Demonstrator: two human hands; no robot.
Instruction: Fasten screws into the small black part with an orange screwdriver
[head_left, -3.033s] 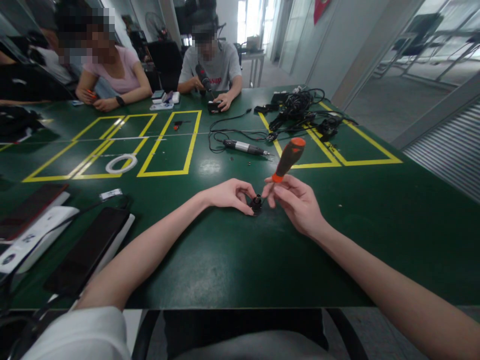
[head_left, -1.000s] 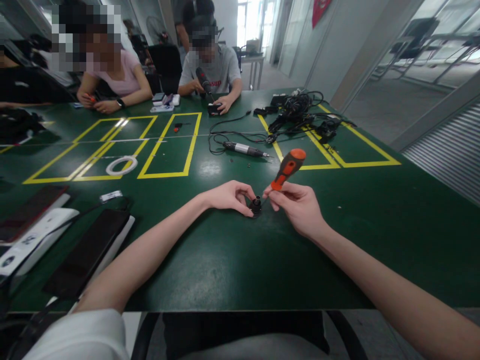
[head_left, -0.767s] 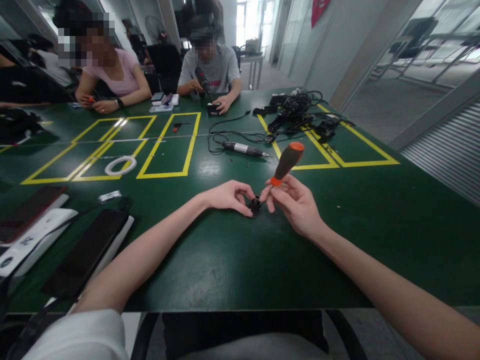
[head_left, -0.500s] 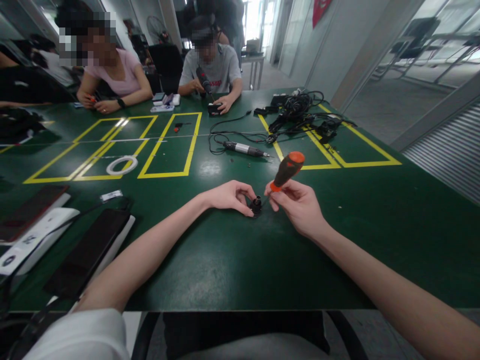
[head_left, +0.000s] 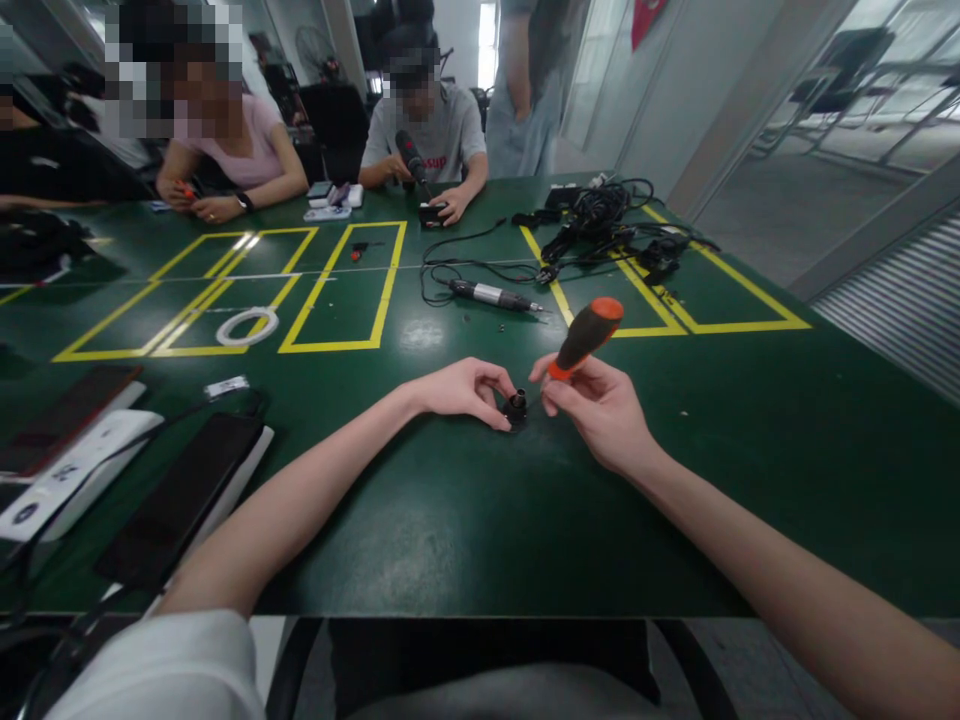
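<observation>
Between the thumb and fingers of my left hand [head_left: 472,390] is a small black round part [head_left: 516,408] with a metal piece standing up on top; it rests on the green table. My right hand [head_left: 596,405] is closed around the lower end of a screwdriver [head_left: 589,338] with a black and orange handle. The handle leans up and to the right, and the thin shaft points down-left at the black part's side. Whether the tip touches the part I cannot tell.
Beyond my hands lies a corded electric screwdriver [head_left: 495,297]. A heap of black cables [head_left: 600,225] sits back right. A white ring [head_left: 247,327] lies left, on yellow tape outlines. Phones on white power banks [head_left: 180,500] stand at near left. Two people work across the table.
The screwdriver handle has tilted slightly further right. My left hand stays on the black part. In the background, a standing person has moved to the right.
</observation>
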